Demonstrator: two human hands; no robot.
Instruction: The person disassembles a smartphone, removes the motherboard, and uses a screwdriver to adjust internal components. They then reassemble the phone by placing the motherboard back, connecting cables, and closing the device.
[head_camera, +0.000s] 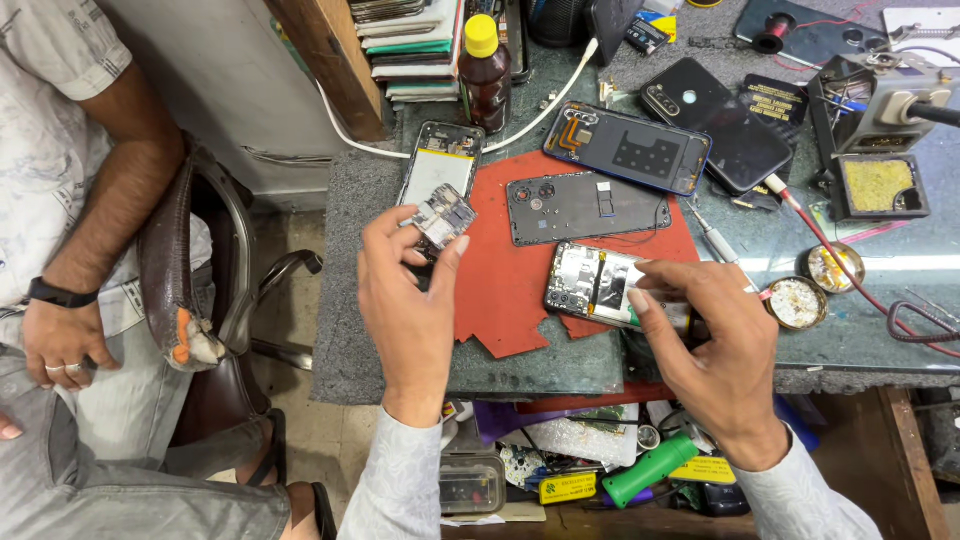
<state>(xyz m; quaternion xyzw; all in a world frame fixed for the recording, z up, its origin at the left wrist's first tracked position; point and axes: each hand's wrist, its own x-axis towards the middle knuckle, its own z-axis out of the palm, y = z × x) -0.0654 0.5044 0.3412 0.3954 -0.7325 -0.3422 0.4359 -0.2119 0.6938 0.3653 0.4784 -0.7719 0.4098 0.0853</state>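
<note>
My left hand (408, 300) is raised over the left end of the red work mat (505, 285) and pinches a small phone circuit board (443, 216) between thumb and fingers. My right hand (712, 340) rests on an opened phone (595, 283) lying on the mat's right side, fingers gripping its right end. Behind it on the mat lies a dark phone frame (585, 206) with camera holes.
Another opened phone (440, 160), a blue phone back (627, 147) and a black phone (715, 120) lie further back. A brown bottle with yellow cap (485, 72), soldering stand (878, 130), two small round tins (815, 285) and red wires sit nearby. A seated person (70, 250) is at left.
</note>
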